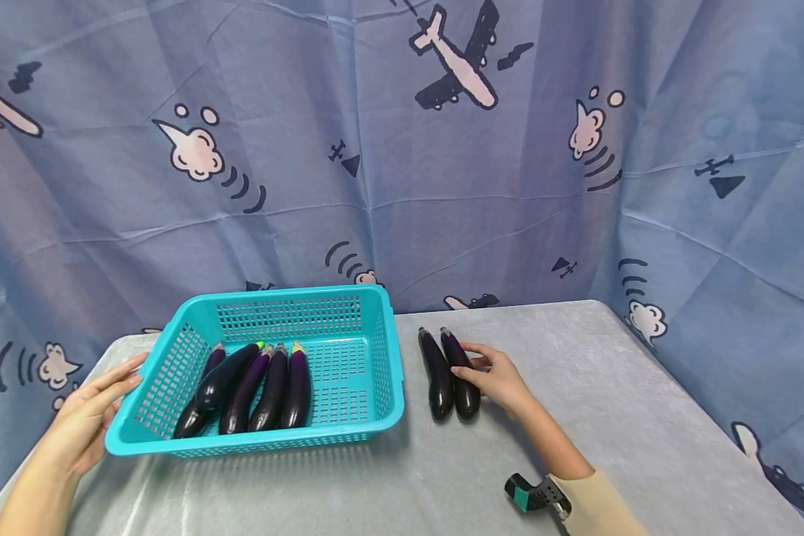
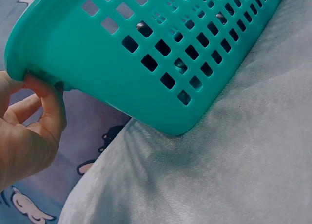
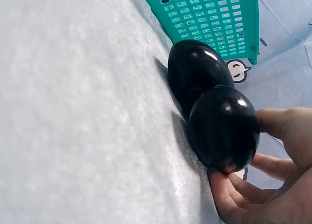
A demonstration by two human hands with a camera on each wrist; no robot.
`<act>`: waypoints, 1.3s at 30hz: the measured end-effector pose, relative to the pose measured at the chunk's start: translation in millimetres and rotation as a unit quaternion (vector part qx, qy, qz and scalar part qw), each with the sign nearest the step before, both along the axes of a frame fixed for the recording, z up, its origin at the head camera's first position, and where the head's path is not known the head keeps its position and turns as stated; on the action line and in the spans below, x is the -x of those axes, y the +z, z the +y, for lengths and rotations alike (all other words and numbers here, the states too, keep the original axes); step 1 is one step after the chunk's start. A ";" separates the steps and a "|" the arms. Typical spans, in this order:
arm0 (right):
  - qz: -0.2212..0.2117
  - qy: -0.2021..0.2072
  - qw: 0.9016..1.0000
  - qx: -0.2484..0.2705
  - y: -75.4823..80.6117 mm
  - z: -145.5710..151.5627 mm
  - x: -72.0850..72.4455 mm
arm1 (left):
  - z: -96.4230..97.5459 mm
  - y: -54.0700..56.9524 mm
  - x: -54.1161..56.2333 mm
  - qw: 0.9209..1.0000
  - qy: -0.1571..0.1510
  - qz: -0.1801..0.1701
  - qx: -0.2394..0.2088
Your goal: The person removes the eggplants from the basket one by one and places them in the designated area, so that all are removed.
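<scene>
A turquoise plastic basket (image 1: 340, 376) stands on the left half of the table, with several dark purple eggplants (image 1: 298, 391) lying side by side in it, one resting atop another. My left hand (image 1: 90, 417) holds the basket's left rim; in the left wrist view its fingers (image 2: 51, 104) curl under the rim. Right of the basket, two eggplants lie next to each other on the cloth. My right hand (image 1: 499, 380) grips the right-hand eggplant (image 1: 467, 402) across its middle, thumb on one side and fingers on the other. The neighbouring eggplant (image 1: 437, 383) lies close against it.
A light grey cloth (image 1: 643, 417) covers the table. Behind it and along the right hangs a blue curtain (image 1: 295, 134) printed with airplanes and clouds. A black and green wrist strap (image 1: 536, 495) sits by the right sleeve.
</scene>
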State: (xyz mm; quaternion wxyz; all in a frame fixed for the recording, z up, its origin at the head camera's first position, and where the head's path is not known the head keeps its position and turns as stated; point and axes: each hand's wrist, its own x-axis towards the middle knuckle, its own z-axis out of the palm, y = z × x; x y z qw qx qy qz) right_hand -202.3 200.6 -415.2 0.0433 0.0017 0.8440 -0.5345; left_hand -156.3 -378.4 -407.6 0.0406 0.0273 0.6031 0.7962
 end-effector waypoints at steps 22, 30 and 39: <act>-0.011 -0.005 1.000 0.001 8.1 7.2 -1.9 | -2.3 -0.1 1.7 1.000 -0.005 -0.004 0.002; -0.011 -0.008 1.000 0.024 12.9 11.4 -2.8 | -4.8 -4.5 1.0 1.000 -0.001 -0.009 0.014; -0.010 -0.005 0.999 0.041 13.9 14.4 -1.7 | -4.2 -7.1 1.9 0.999 0.012 -0.010 0.031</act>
